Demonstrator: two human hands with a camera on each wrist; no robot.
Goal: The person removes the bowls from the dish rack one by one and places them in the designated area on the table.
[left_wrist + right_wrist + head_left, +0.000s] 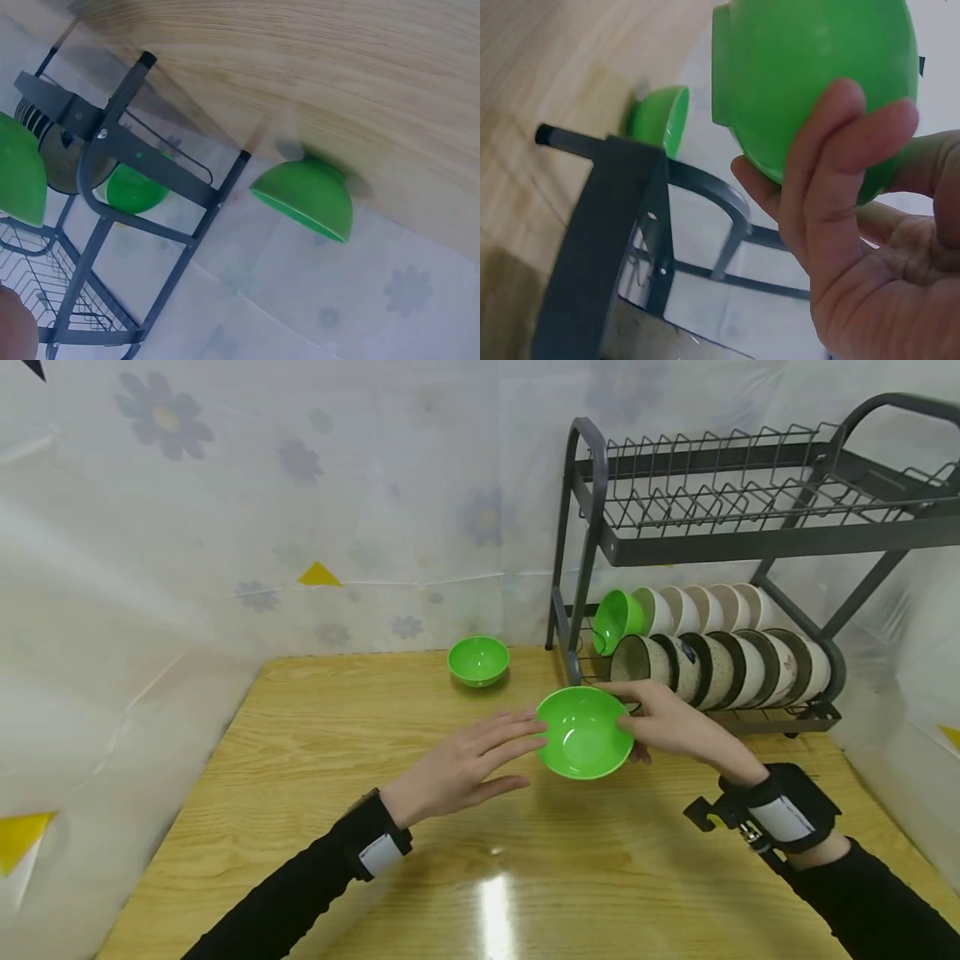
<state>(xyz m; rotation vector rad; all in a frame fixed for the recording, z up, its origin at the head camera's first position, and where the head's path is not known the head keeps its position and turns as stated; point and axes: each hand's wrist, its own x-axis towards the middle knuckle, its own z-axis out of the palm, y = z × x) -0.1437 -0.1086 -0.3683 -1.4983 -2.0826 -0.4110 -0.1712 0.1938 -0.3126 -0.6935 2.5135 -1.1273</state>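
A green bowl (585, 735) is held above the table in my right hand (667, 718), its inside facing me in the head view. The thumb lies over the bowl's right rim, and in the right wrist view the fingers (832, 150) spread along its outer wall. My left hand (472, 764) reaches in from the left with straight fingers, the tips right at the bowl's left rim. Farther back on the table, a second green bowl (478, 662) sits upright; the left wrist view shows it from the side.
At the right stands a dark two-tier dish rack (750, 539). Its lower tier holds a tilted green bowl (618, 620), a row of white bowls (678, 610) and a front row of patterned dishes (712, 668). A floral sheet (375, 485) hangs behind the wooden table (300, 760).
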